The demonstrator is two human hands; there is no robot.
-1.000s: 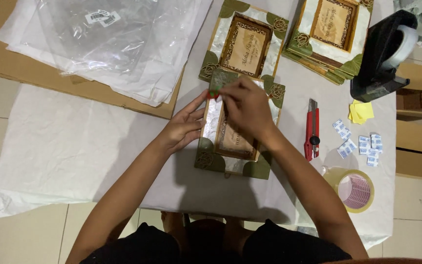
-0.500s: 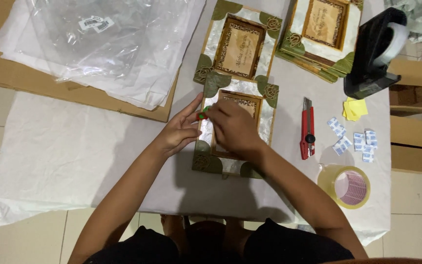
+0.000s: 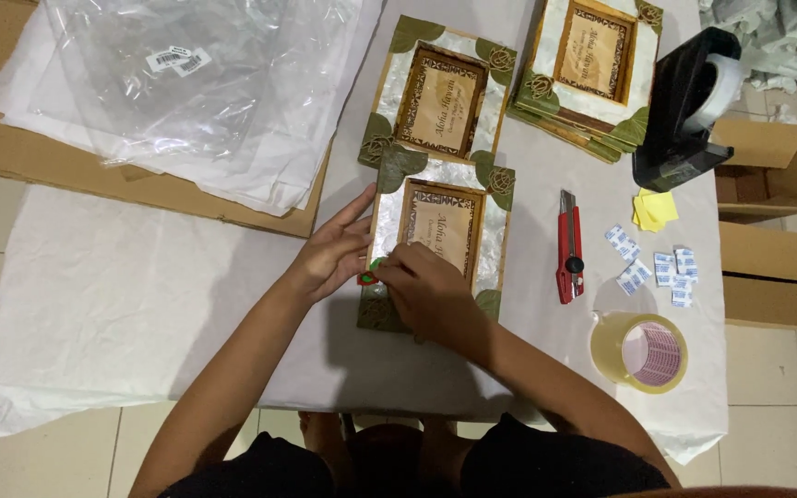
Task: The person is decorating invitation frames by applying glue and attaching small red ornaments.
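Observation:
A green-cornered picture frame [image 3: 440, 189] with a pearly border and a brown middle lies flat on the white-covered table [image 3: 122, 304] in front of me. My left hand [image 3: 334, 251] rests against its left edge, fingers spread. My right hand [image 3: 426, 286] lies over the frame's lower left part, fingertips pinched on a small red and green bit [image 3: 371, 271] at the edge. What that bit is I cannot tell. A second frame of the same kind [image 3: 440, 92] lies just beyond it, touching.
A stack of frames [image 3: 592, 65] lies at the back right, beside a black tape dispenser [image 3: 684, 111]. A red box cutter [image 3: 568, 247], yellow notes [image 3: 654, 209], several small white packets [image 3: 657, 266] and a tape roll [image 3: 640, 350] lie right. Clear plastic bags [image 3: 186, 83] on cardboard lie left. Cardboard boxes [image 3: 777, 258] stand right.
Both hands have slid down the frame's left edge from its upper part to its lower left corner. The clear strip seen along that edge earlier is no longer visible.

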